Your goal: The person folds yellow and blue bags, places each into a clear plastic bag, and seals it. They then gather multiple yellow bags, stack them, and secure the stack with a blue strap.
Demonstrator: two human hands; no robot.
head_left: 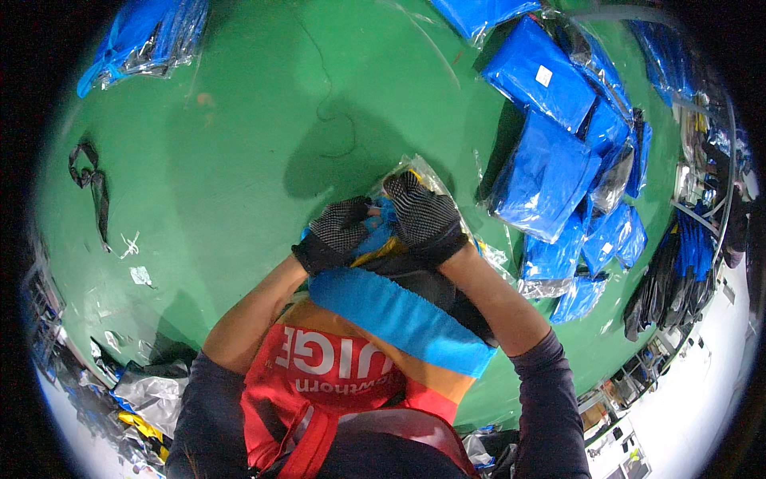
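Both my hands wear black gloves with pale dots and meet in front of my body, above the green surface. My left hand [341, 229] has its fingers closed on bunched blue fabric [383, 214]. My right hand [423, 217] is curled closed beside it, at a clear plastic bag [431, 174] that shows past its knuckles. Yellow and black material [375, 254] lies under the hands, partly covered by them. Nearer to me are a broad light-blue band [399, 315] and a red apron [319, 383] with white print.
Several flat blue packages [546, 172] in clear plastic lie piled to the right. A blue bundle [148, 36] tied with a ribbon is at the far left. A black strap [100, 195] and plastic scraps [141, 276] lie on the green surface [239, 144]. Blue and black items [678, 267] hang at the right.
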